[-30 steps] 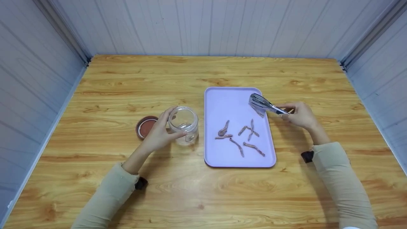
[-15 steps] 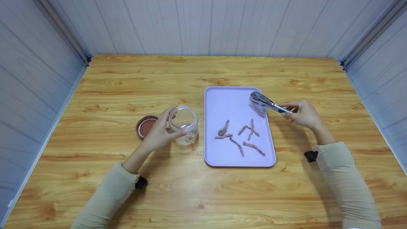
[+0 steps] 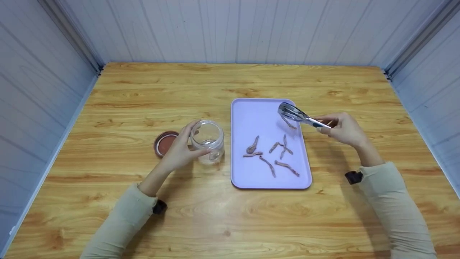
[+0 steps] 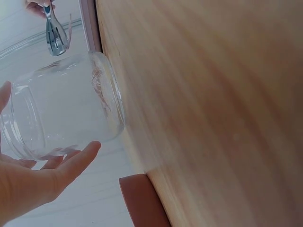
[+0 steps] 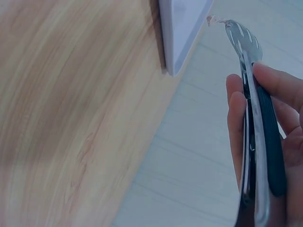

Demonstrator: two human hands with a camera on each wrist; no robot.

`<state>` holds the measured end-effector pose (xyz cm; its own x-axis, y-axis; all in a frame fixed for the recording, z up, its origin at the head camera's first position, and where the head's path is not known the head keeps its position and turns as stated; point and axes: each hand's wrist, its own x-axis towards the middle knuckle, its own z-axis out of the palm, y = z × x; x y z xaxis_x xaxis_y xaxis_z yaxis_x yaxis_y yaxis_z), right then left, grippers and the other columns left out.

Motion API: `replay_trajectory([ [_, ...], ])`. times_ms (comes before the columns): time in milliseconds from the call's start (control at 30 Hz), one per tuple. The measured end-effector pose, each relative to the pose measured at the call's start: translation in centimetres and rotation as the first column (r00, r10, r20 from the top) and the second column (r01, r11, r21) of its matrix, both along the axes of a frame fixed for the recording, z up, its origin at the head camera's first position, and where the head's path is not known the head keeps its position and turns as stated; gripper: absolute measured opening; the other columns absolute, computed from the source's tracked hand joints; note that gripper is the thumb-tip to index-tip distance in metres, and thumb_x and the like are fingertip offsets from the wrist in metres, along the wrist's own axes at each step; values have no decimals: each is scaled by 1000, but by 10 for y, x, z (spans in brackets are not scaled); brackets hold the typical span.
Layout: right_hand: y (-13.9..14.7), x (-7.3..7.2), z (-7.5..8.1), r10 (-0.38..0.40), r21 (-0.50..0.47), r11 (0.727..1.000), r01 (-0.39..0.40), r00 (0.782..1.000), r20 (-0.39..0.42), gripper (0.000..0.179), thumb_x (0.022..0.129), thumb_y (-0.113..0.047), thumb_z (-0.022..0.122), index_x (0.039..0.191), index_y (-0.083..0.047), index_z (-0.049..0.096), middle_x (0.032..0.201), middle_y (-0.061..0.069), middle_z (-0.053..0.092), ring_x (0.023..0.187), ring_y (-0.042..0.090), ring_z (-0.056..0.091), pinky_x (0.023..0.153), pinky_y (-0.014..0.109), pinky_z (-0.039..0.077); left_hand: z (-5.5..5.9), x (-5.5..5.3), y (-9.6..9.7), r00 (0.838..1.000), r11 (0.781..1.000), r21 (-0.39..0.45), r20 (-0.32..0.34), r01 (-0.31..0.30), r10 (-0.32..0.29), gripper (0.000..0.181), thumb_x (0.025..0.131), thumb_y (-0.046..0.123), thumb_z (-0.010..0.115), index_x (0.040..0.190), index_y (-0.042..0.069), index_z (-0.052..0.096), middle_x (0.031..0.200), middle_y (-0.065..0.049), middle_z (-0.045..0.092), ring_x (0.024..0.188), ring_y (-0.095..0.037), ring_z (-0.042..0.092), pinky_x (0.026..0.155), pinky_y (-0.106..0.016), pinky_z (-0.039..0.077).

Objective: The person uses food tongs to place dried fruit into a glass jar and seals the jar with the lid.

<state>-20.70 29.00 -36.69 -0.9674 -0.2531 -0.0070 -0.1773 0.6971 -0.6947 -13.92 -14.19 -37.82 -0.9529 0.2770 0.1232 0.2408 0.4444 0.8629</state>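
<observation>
My left hand (image 3: 179,153) holds a clear jar (image 3: 212,157), its thumb and fingers spread around the sides near the open mouth. Through the wall, in the left wrist view, brownish bits (image 4: 98,87) show near the jar's base. The right hand (image 3: 346,132) grips metal tongs (image 3: 295,114) with dark handles, squeezed nearly together in the right wrist view. From the tongs' head a thin, brown, root-like strip (image 3: 289,124) hangs over the tray's right side. Several similar wrinkled strips (image 3: 267,166) lie on the lilac tray (image 3: 253,115), two of them crossed.
A reddish-brown lid (image 3: 165,144) lies on the wooden table (image 3: 201,223), left of the jar and partly behind the left hand. The tray stands just right of the jar. Pale panel walls (image 3: 230,32) border the table at the back and both sides.
The tongs have risen a little and shifted, with the strip now hanging visibly apart from the tray's surface. My right forearm has moved slightly right. The left hand and jar have stayed put.
</observation>
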Motion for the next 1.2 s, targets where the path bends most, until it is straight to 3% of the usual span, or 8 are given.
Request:
replay_trajectory([
  [167, -4, 3, 6, 17, -38, 999, -17, 1000, -18, 29, 80, -12, 65, 109, -10, 65, 85, 10, 61, 60, 22, 54, 44, 25, 44, -1, 0, 0, 1000, 1000, 2, -19, 5, -5, 79, 73, 19, 73, 135, 1, 27, 131, -18, 36, 118, -32, 35, 95, -44, 27],
  [233, -7, 4, 9, 16, -48, 999, -17, 1000, -14, 29, 80, -14, 65, 109, -11, 64, 87, 10, 61, 61, 22, 54, 44, 25, 43, 8, 4, 3, 1000, 1000, 1, -4, 3, -3, 79, 73, 13, 73, 135, -2, 27, 130, -21, 36, 118, -34, 34, 96, -45, 26],
  [467, -25, 13, 26, 41, -74, 996, -42, 999, -15, 30, 81, -10, 64, 111, -6, 63, 87, 12, 60, 62, 17, 52, 44, 22, 41, 9, 4, 2, 1000, 1000, -3, -5, 3, -3, 79, 73, 13, 73, 134, -3, 27, 131, -18, 35, 118, -33, 34, 96, -43, 27],
  [667, -47, 24, 47, 120, -110, 986, -126, 991, -58, 29, 82, -3, 61, 111, 1, 61, 85, 17, 60, 61, 18, 51, 45, 20, 40, 9, 4, 2, 1000, 1000, -3, 2, 3, -3, 79, 73, 14, 73, 135, -2, 26, 131, -19, 35, 119, -33, 33, 96, -44, 26],
  [1067, -79, 26, 58, 242, -157, 951, -265, 959, -148, 26, 80, 1, 62, 106, 2, 63, 87, 16, 63, 63, 24, 54, 49, 20, 43, 9, 5, 2, 1000, 1000, 0, 14, -2, 2, 79, 73, 14, 73, 135, -2, 26, 131, -20, 34, 118, -33, 33, 95, -44, 28],
  [1200, -90, 26, 61, 258, -181, 941, -285, 953, -159, 27, 79, 4, 62, 105, 4, 63, 87, 17, 63, 61, 19, 55, 50, 20, 44, 3, 2, 1, 1000, 1000, 22, 10, 4, -4, 80, 72, 13, 73, 134, -3, 26, 129, -22, 35, 117, -35, 34, 93, -45, 32],
])
